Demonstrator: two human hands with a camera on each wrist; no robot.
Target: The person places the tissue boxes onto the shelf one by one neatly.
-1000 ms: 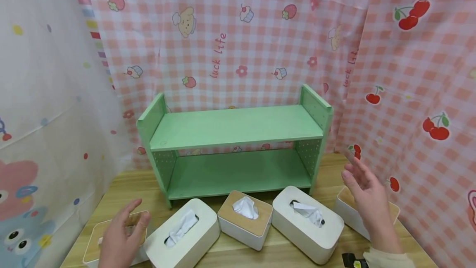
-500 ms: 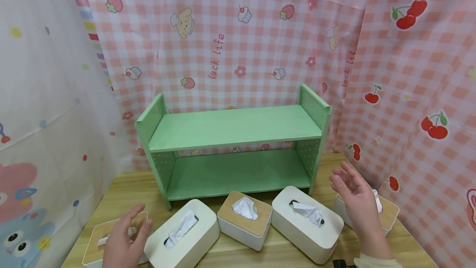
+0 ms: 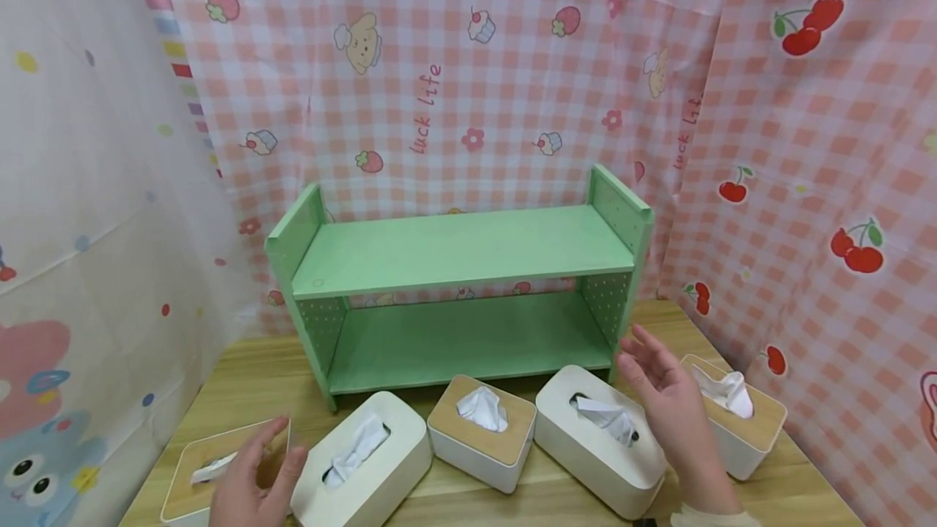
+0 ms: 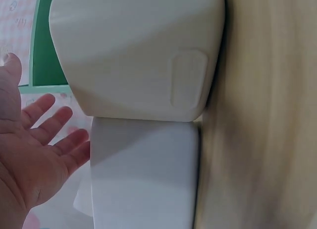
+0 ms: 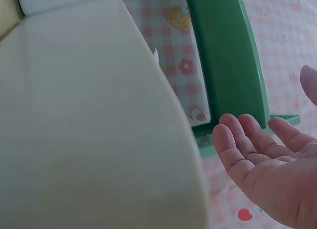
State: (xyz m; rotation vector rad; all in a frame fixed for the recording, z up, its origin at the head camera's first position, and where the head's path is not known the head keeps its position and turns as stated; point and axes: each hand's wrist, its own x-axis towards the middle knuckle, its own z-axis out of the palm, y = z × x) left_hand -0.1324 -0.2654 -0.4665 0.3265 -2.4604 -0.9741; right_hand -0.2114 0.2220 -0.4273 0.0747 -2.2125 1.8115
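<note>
My left hand [image 3: 256, 478], fingers loosely spread, hovers between the far-left wood-topped tissue box [image 3: 192, 455] and the left cream tissue box [image 3: 401, 417]. In the left wrist view, the left hand [image 4: 37, 159] holds nothing, its fingertips right at the edge of the white box [image 4: 143, 174]. Above the right side of the right cream tissue box [image 3: 586, 446] is my right hand [image 3: 677, 413], which also holds nothing. The right wrist view shows the right hand's fingers [image 5: 225, 137] relaxed, apart from the cream box [image 5: 99, 115]. A small wood-topped tissue box [image 3: 450, 421] sits between the cream ones.
A green two-tier shelf [image 3: 468, 254] stands behind the boxes on the wooden table [image 3: 241, 364]. At far right is another wood-topped tissue box [image 3: 767, 421]. Pink checked cloth [image 3: 512, 96] hangs behind and to the right, white patterned cloth [image 3: 110, 185] at left.
My right hand has moved left and slightly down, from over the far-right box to the right cream box. The left hand has sunk a little and shifted right. The boxes stay put.
</note>
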